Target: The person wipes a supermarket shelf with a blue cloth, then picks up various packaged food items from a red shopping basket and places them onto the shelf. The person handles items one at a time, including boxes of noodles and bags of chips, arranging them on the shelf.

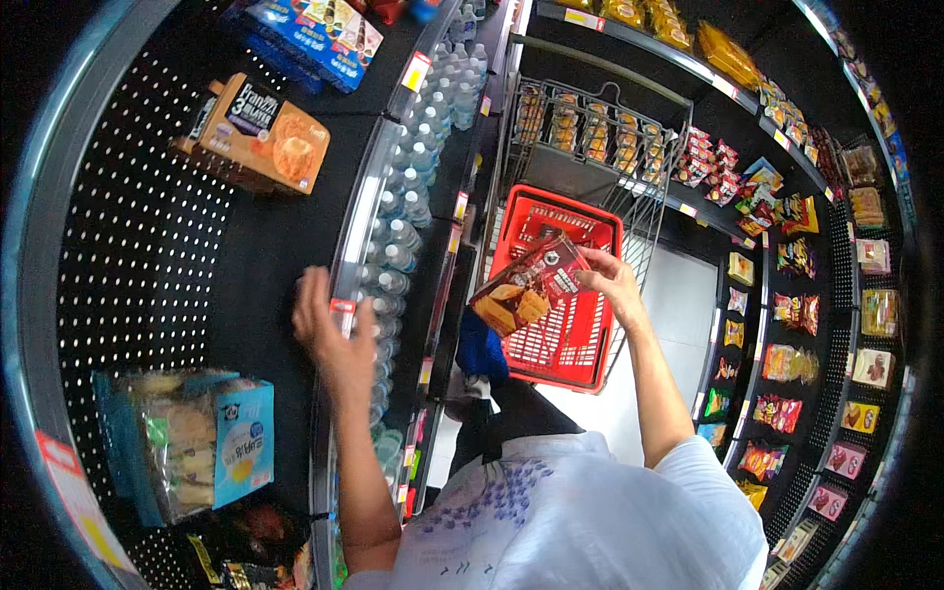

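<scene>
A dark red snack box (531, 285) with golden-brown pastries pictured on it is in my right hand (612, 285). The fingers pinch its upper right corner, and the box tilts above a red shopping basket (612, 236). That basket sits in a metal shopping cart (661, 147). At the front edge of the black shelf (265, 256) is my left hand (334, 329), fingers spread and slightly blurred, with nothing in it. It lies near a price tag on the shelf rail, between a brown box (258, 138) farther back and light-blue packages (197, 442) nearer me.
Rows of clear water bottles (413, 187) line a lower shelf right of the black one. Blue boxes (313, 39) stand at the far left. Bagged snacks (792, 305) and small boxes (860, 418) fill the racks on the right. Pale floor (678, 305) shows beside the cart.
</scene>
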Tool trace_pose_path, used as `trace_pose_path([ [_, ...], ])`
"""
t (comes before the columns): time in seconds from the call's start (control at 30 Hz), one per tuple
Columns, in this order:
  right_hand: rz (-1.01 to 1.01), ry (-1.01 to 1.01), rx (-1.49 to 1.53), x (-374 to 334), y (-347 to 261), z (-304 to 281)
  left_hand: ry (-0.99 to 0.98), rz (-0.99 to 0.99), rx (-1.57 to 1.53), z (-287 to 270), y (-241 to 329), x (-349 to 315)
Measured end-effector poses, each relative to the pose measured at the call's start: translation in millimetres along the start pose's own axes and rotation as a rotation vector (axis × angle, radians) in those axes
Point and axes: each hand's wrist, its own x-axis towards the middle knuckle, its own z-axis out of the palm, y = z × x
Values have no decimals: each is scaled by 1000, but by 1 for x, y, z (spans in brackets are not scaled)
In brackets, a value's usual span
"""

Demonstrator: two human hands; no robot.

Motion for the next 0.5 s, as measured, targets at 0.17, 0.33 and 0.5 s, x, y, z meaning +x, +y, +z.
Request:
trace_pose_path([
  [0.17, -38, -195, 7, -24, -65, 45, -479, -56, -586, 6, 47, -30],
  [0.33, -44, -353, 42, -33, -86, 90, -810, -232, -682, -1, 39, -53],
  [0.5, -116, -447, 171, -33, -92, 134, -579, -369, -925, -11, 17, -77],
])
